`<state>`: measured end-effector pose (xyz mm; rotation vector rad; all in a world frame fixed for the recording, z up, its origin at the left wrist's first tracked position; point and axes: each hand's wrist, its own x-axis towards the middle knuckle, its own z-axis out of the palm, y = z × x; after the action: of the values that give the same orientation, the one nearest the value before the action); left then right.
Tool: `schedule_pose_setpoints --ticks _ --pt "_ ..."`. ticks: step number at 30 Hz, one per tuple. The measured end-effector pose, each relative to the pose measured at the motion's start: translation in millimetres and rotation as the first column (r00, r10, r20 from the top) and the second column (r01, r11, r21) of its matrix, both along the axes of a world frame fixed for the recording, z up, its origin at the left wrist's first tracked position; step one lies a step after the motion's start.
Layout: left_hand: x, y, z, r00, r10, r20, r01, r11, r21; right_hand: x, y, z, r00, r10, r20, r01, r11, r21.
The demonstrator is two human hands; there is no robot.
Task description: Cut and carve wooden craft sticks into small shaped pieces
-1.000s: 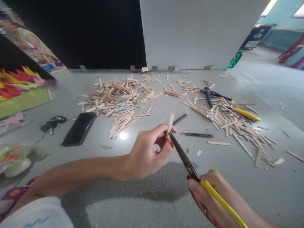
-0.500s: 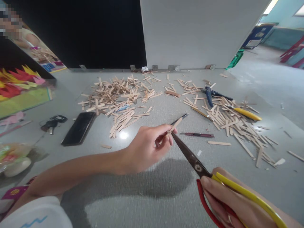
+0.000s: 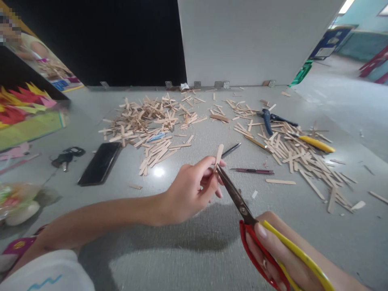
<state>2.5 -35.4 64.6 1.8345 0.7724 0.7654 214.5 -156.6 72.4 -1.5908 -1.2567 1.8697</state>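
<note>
Between the thumb and fingers of my left hand (image 3: 194,186) is a wooden craft stick (image 3: 220,152), its rounded end pointing up and away. My right hand (image 3: 273,242) is wrapped round the red and yellow handles of a pair of scissors (image 3: 233,192). The blade tips meet the stick close to my left fingertips; whether they cut into it I cannot tell. Just beyond my left hand lies a dark pen (image 3: 232,150). A maroon pen-like tool (image 3: 252,171) and a loose craft stick (image 3: 281,182) rest right of the blades.
Piles of craft sticks (image 3: 145,115) spread over the grey table (image 3: 169,258). Blue-handled pliers (image 3: 267,121) and a yellow-handled tool (image 3: 317,144) lie among sticks at right. A phone (image 3: 100,163) and keys (image 3: 67,158) lie left. An upright black and white panel (image 3: 257,40) stands behind.
The craft stick in my left hand has turned more upright. My right hand and the scissors have shifted left and slightly up, and the handles look closer together.
</note>
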Motion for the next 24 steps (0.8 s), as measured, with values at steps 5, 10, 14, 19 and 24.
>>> schedule_pose_setpoints --ticks 5,10,14,19,24 --pt "3 -5 -6.9 0.997 0.033 0.075 -0.029 0.998 -0.052 -11 0 -3.0 0.999 0.026 0.026 -0.024 0.999 -0.044" --pt "5 -10 -11.0 0.99 0.057 0.132 -0.049 0.997 -0.063 -19 -1 -7.8 0.999 0.025 0.032 -0.026 0.999 0.019" --pt "4 -11 -10.2 0.99 0.048 0.133 -0.043 0.998 -0.04 -22 1 -5.7 0.997 0.034 0.074 -0.037 0.998 0.044" --pt "2 -10 -9.8 0.996 0.048 0.081 -0.05 0.998 0.024 -23 4 -1.7 0.988 0.056 0.143 -0.064 0.996 0.054" --pt "3 -5 -12.8 0.994 0.071 0.077 -0.081 0.987 0.136 -19 1 -4.2 0.988 0.038 0.152 -0.044 0.998 0.037"
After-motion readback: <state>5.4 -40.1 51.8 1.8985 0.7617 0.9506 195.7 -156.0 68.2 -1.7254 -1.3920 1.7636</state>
